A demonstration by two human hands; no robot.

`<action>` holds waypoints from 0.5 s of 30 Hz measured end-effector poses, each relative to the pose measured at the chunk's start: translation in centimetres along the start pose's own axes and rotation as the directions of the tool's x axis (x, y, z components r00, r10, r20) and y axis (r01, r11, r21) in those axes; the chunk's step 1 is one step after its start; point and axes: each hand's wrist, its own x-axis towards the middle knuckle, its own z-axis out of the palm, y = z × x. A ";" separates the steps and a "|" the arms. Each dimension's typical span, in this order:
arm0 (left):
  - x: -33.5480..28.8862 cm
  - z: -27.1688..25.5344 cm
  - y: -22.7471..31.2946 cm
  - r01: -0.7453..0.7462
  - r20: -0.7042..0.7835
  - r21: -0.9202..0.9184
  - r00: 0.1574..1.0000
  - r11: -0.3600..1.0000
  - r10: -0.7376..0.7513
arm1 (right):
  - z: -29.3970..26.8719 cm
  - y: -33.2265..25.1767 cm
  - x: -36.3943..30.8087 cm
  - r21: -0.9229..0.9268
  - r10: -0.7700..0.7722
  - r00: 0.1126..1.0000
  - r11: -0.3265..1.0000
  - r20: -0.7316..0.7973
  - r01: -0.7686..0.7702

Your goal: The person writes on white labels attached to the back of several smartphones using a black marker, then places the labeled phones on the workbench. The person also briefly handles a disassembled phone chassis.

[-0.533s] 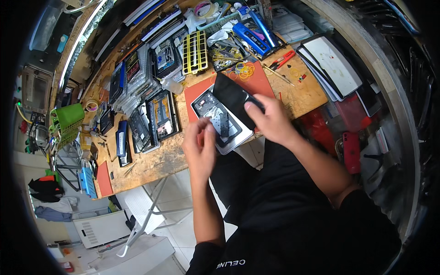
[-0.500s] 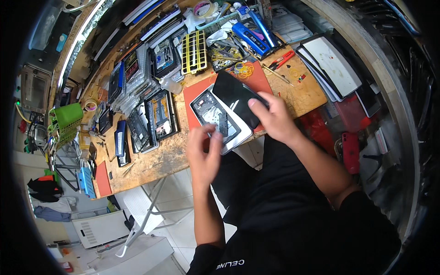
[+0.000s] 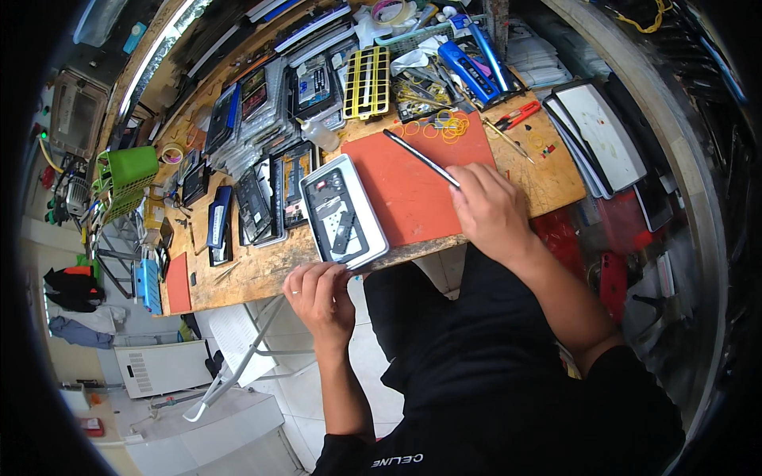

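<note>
My right hand [image 3: 494, 208] grips a dark phone [image 3: 421, 159] by its near end. It is tilted nearly edge-on above the red-orange mat [image 3: 413, 202], so its faces hardly show. A shallow white tray [image 3: 375, 230] stands at the mat's left side, reaching the table's front edge. Inside it lies an opened phone body [image 3: 332, 198] with its inner parts showing and a dark strip across it. My left hand [image 3: 320, 300] has its fingers bent over the tray's near end; the thumb side is partly hidden.
Opened phones in trays [image 3: 262, 202] sit left of the white tray, by a small squeeze bottle [image 3: 319, 135]. Behind the mat are yellow rubber bands [image 3: 448, 127], a yellow-black organiser [image 3: 367, 83] and a blue tool [image 3: 468, 73]. Red-handled pliers [image 3: 517, 116] and tweezers [image 3: 509, 141] lie right.
The white tray has moved left off the middle of the mat, with my left hand now at its near end. The phone in my right hand has turned from flat over the tray to nearly edge-on.
</note>
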 end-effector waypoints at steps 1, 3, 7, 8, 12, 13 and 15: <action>-0.3 0.2 -0.4 0.030 -0.025 0.025 0.999 0.999 -0.029 | 0.5 -0.3 -0.1 -0.050 -0.042 0.999 0.998 -0.008 0.041; -0.6 0.9 -1.3 0.080 -0.051 0.046 0.996 0.996 -0.078 | 0.9 -0.9 -0.5 -0.102 -0.089 0.994 0.990 0.059 0.095; -0.2 0.7 -3.2 0.106 0.025 0.110 0.994 0.988 -0.109 | 0.6 -1.8 -1.3 -0.120 -0.124 0.975 0.982 0.184 0.148; 0.1 0.5 -3.4 0.099 0.074 0.136 0.991 0.986 -0.110 | 0.5 -1.8 -1.4 -0.106 -0.128 0.970 0.983 0.207 0.153; 2.2 0.7 -3.4 0.254 0.027 0.083 0.966 0.964 -0.257 | 0.6 -1.1 -1.7 0.186 -0.091 0.996 0.978 -0.014 0.093; 3.0 1.3 -3.5 0.324 0.025 0.029 0.945 0.946 -0.325 | 0.7 -0.9 -1.7 0.174 -0.062 0.991 0.981 -0.119 0.083; 4.5 2.2 -3.8 0.321 0.151 0.143 0.928 0.936 -0.341 | 1.0 -0.7 -2.1 0.322 0.125 0.979 0.944 -0.159 -0.068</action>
